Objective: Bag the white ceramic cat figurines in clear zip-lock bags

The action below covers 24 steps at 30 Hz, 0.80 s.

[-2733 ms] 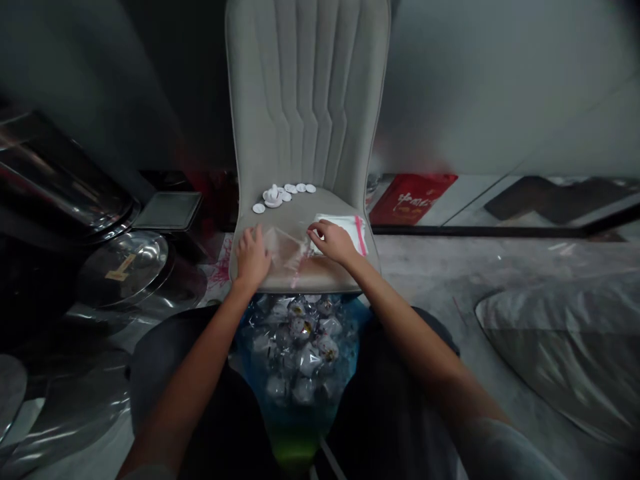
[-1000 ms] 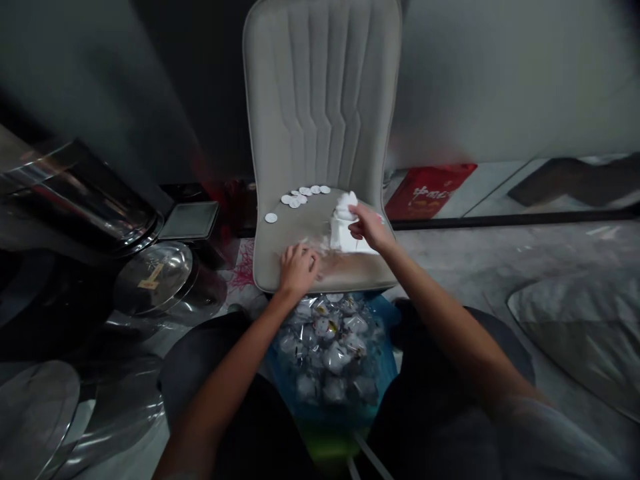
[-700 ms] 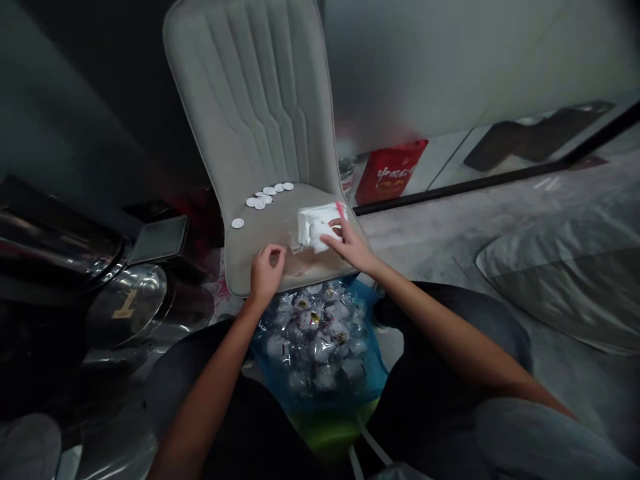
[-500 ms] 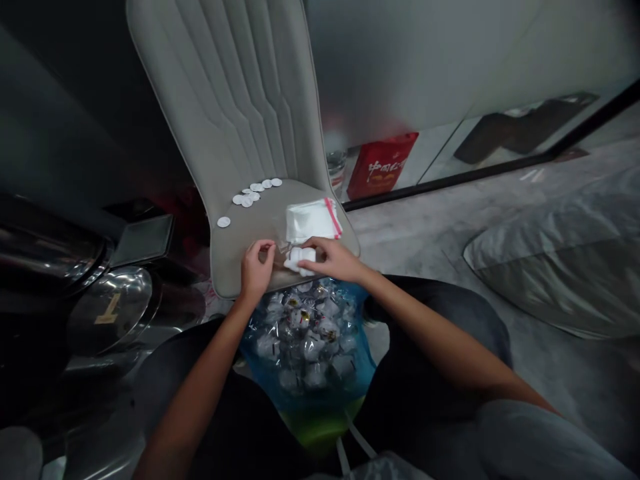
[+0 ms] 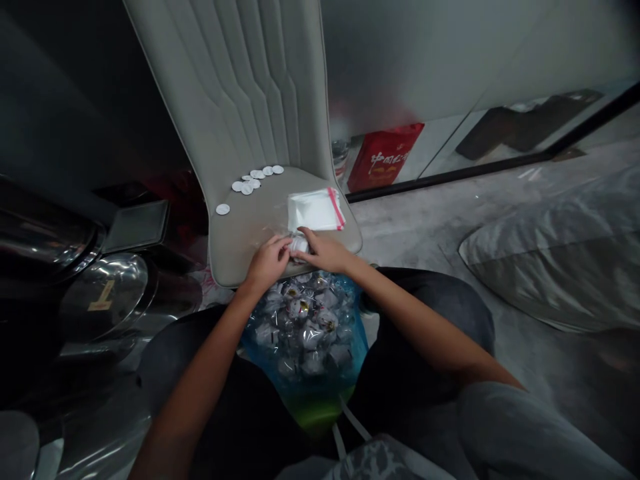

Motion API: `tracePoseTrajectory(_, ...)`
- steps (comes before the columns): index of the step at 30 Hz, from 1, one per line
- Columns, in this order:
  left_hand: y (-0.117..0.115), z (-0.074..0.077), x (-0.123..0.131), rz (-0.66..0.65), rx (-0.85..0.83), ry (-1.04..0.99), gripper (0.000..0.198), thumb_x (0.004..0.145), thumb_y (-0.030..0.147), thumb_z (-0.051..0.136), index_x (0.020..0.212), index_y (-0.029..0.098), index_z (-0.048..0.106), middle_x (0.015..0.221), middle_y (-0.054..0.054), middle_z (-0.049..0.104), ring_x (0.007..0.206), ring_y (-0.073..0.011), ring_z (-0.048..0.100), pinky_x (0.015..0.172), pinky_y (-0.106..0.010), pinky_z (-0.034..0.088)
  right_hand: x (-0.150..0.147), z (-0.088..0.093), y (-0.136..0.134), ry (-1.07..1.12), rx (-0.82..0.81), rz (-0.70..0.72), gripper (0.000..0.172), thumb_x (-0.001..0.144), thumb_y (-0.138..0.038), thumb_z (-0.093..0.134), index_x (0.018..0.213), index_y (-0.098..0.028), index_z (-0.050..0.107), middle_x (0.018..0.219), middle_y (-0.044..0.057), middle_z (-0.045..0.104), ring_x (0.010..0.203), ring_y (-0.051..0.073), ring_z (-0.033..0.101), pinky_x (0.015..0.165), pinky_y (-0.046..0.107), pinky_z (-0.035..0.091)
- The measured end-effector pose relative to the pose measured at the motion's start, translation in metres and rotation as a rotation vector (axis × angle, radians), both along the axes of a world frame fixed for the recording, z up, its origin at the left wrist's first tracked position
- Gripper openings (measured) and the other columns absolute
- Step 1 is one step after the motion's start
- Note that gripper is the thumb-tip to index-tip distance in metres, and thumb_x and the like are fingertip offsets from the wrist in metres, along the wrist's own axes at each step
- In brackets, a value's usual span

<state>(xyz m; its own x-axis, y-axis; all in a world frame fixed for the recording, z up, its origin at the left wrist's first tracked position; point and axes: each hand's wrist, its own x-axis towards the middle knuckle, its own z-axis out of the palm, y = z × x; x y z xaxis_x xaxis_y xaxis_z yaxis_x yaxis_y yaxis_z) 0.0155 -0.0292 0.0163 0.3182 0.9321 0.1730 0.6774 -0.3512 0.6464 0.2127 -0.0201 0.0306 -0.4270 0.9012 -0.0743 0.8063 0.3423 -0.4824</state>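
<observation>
Left of the chair (image 5: 235,87), round polished steel lids (image 5: 103,283), one with a gold T-shaped label (image 5: 100,295), and just above them a flat dark tray (image 5: 136,227). On the chair's pale, stitched fabric seat, toward the back, a loose cluster of small white discs (image 5: 255,177), partly overlapping, plus one single disc (image 5: 223,209) set apart at the left. Nearer the seat's front edge, the left hand (image 5: 267,261), curled in a narrow pinch on the clear film around a small white bundle (image 5: 299,245). Right beside it, the right hand (image 5: 325,252), thumb and fingers closed narrowly on the same bundle, the two hands touching it from either side. Just behind the right hand, a flat clear plastic bag (image 5: 313,210) with a pink seal strip along one edge and white contents, lying on the seat. Below the seat's front edge, a blue plastic bag (image 5: 305,393) packed with clear-wrapped round items (image 5: 310,337) showing dark and gold marks. Right of the chair, a glass tumbler (image 5: 341,157), a red bag (image 5: 384,157) printed with white Chinese characters, too stylised to read for certain, then a black strip (image 5: 450,177) along the grey floor and a large grey cushion (image 5: 550,263).
</observation>
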Motion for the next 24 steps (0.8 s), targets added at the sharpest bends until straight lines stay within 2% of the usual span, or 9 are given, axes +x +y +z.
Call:
tracePoseTrajectory(2,-0.004,0.0,-0.002,-0.016,0.019,0.013,0.031,0.092,0.016,0.052,0.116,0.018,0.073,0.107,-0.009,0.069,0.097,-0.0211,0.065,0.09,-0.032,0.051,0.008,0.001,0.005,-0.002,-0.026,0.142,0.086,0.087,-0.06,0.065,0.153,-0.013,0.037,0.134,0.021,0.063,0.108,0.03,0.067,0.083,0.035,0.049)
tracePoseTrajectory(4,-0.007,-0.001,-0.002,-0.031,0.03,0.014,0.032,0.094,0.017,0.05,0.116,0.018,0.073,0.107,-0.01,0.069,0.097,-0.022,0.065,0.09,-0.033,0.051,0.015,0.002,0.012,0.003,-0.044,0.238,0.087,0.08,-0.052,0.075,0.151,-0.014,0.042,0.131,0.018,0.066,0.104,0.028,0.067,0.082,0.033,0.048)
tracePoseTrajectory(8,-0.011,-0.001,-0.003,-0.051,0.038,0.002,0.031,0.095,0.018,0.05,0.115,0.018,0.073,0.104,-0.01,0.069,0.095,-0.0214,0.065,0.089,-0.032,0.051,0.018,0.004,0.02,-0.042,0.008,0.258,0.068,0.079,-0.045,0.077,0.139,-0.017,0.059,0.096,0.008,0.074,0.083,0.022,0.065,0.07,0.028,0.042)
tracePoseTrajectory(10,-0.011,0.0,-0.002,-0.055,0.055,-0.007,0.031,0.095,0.018,0.05,0.115,0.018,0.073,0.106,-0.009,0.069,0.097,-0.0211,0.065,0.091,-0.032,0.051,0.015,0.006,0.021,-0.076,0.072,0.248,0.055,0.083,-0.048,0.073,0.129,-0.02,0.066,0.09,0.006,0.072,0.081,0.021,0.063,0.068,0.028,0.038)
tracePoseTrajectory(12,-0.011,0.001,-0.002,-0.045,0.076,-0.012,0.031,0.096,0.018,0.048,0.116,0.017,0.072,0.107,-0.01,0.068,0.099,-0.0215,0.064,0.092,-0.033,0.05,0.012,0.009,0.019,-0.099,0.132,0.233,0.044,0.088,-0.047,0.068,0.123,-0.021,0.069,0.094,0.006,0.07,0.083,0.021,0.062,0.067,0.028,0.037)
tracePoseTrajectory(14,-0.011,0.002,-0.002,-0.033,0.09,-0.018,0.031,0.097,0.02,0.047,0.116,0.017,0.072,0.106,-0.009,0.068,0.098,-0.0212,0.064,0.091,-0.032,0.05,0.009,0.01,0.016,-0.121,0.184,0.198,0.04,0.09,-0.045,0.065,0.122,-0.022,0.069,0.105,0.008,0.067,0.083,0.02,0.062,0.066,0.028,0.036)
tracePoseTrajectory(18,-0.011,0.002,-0.001,-0.045,0.088,-0.024,0.031,0.097,0.02,0.046,0.115,0.018,0.071,0.106,-0.009,0.067,0.097,-0.0204,0.064,0.091,-0.032,0.05,0.005,0.008,0.011,-0.157,0.233,0.164,0.054,0.09,-0.042,0.065,0.139,-0.022,0.057,0.128,0.012,0.058,0.079,0.018,0.061,0.066,0.028,0.039)
tracePoseTrajectory(21,-0.013,0.003,0.001,-0.041,0.099,0.02,0.03,0.096,0.017,0.047,0.112,0.02,0.071,0.106,-0.008,0.067,0.105,-0.0226,0.062,0.101,-0.037,0.046,0.006,0.004,0.011,-0.166,0.235,0.229,0.056,0.093,-0.039,0.061,0.146,-0.026,0.052,0.128,0.011,0.057,0.08,0.018,0.061,0.068,0.029,0.041)
tracePoseTrajectory(24,-0.016,0.003,0.006,0.103,0.153,0.002,0.028,0.093,0.022,0.057,0.118,0.021,0.067,0.122,-0.011,0.061,0.122,-0.0275,0.055,0.112,-0.044,0.039,0.007,0.004,0.013,-0.168,0.26,0.232,0.049,0.098,-0.041,0.054,0.145,-0.027,0.054,0.124,0.01,0.06,0.081,0.019,0.061,0.068,0.029,0.042)
